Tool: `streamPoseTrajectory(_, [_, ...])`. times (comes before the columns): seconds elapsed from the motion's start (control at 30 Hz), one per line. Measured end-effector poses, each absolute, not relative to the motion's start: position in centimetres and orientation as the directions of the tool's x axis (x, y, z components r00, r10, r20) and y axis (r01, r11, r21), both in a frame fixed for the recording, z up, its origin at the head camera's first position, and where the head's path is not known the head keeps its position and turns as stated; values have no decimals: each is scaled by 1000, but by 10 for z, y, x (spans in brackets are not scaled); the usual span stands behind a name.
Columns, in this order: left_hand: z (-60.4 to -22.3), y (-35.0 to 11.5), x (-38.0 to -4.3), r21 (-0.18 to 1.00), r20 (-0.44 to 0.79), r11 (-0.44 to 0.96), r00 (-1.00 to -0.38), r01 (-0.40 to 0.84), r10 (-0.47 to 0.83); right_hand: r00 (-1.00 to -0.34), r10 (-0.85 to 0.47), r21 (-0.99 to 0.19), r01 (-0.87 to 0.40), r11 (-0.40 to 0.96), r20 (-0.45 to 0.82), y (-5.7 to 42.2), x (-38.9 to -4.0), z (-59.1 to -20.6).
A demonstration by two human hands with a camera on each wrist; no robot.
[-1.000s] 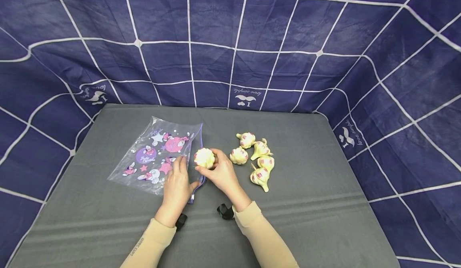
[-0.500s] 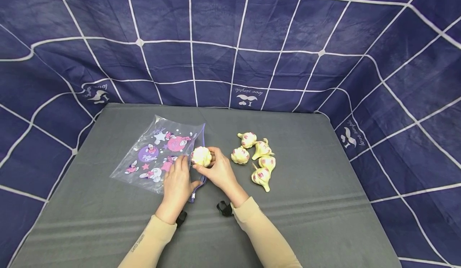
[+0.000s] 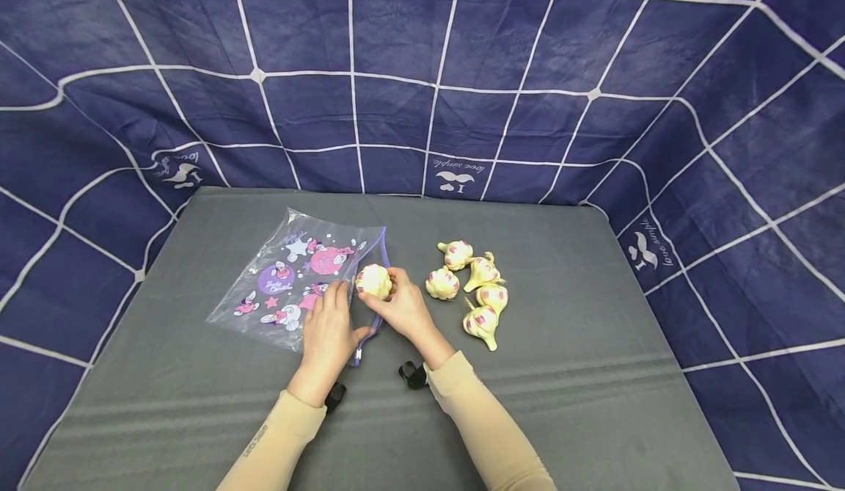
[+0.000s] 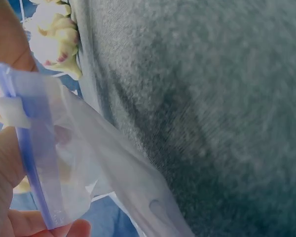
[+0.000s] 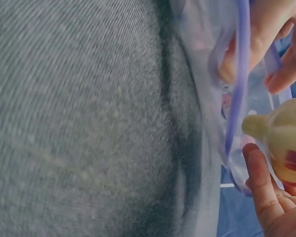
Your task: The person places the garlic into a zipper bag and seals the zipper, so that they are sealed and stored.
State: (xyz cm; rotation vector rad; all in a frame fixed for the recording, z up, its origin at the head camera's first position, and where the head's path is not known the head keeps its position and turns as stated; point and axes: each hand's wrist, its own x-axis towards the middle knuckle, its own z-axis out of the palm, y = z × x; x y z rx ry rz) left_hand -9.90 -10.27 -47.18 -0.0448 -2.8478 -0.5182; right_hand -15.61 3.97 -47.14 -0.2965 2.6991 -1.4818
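Garlic bulb (image 3: 372, 282), round and cream-and-pink, sits at the mouth of the clear purple-edged plastic bag (image 3: 276, 278), pinched by the right hand (image 3: 407, 311). Left hand (image 3: 328, 329) spreads its fingers there; if they slip, the mouth could sag and snag the bulb.

Purple bag edge (image 3: 383, 235) farther right

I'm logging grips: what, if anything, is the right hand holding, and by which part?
A garlic bulb; the right hand holds it by its rounded body.

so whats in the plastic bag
No bulb visible deep in the plastic bag; the right hand holds a garlic bulb at its opening. What the left hand covers is hidden.
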Motion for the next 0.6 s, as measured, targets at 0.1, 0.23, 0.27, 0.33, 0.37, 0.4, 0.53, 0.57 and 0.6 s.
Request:
streamPoseTrajectory(0.1, [-471,-104,-99,339,255,938,-967,77,-13,-984,-172,-827,-133,546,45,41,-159,-474])
streamPoseTrajectory(0.23, [-468,-104,-101,338,247,938,-969,75,-12,-985,-164,-798,-146,584,60,42,-163,-476])
streamPoseTrajectory(0.27, [-468,-104,-101,338,245,938,-970,75,-11,-984,-163,-789,-151,596,66,43,-164,-476])
streamPoseTrajectory(0.33, [-467,-104,-100,337,243,938,-970,75,-10,-984,-159,-771,-162,616,80,43,-166,-477])
streamPoseTrajectory(0.37, [-467,-104,-100,337,244,938,-970,76,-9,-984,-157,-759,-169,629,89,44,-167,-478])
streamPoseTrajectory(0.4, [-467,-104,-100,336,247,939,-969,78,-8,-983,-154,-749,-177,639,101,44,-167,-478])
streamPoseTrajectory(0.53, [-468,-102,-101,334,260,938,-966,87,-4,-978,-164,-711,-207,672,130,44,-170,-479])
streamPoseTrajectory(0.57, [-468,-102,-101,334,262,938,-965,89,-1,-976,-170,-699,-216,681,136,44,-171,-479])
streamPoseTrajectory(0.6, [-468,-102,-102,334,264,938,-964,90,-1,-974,-177,-689,-225,689,141,43,-172,-479])
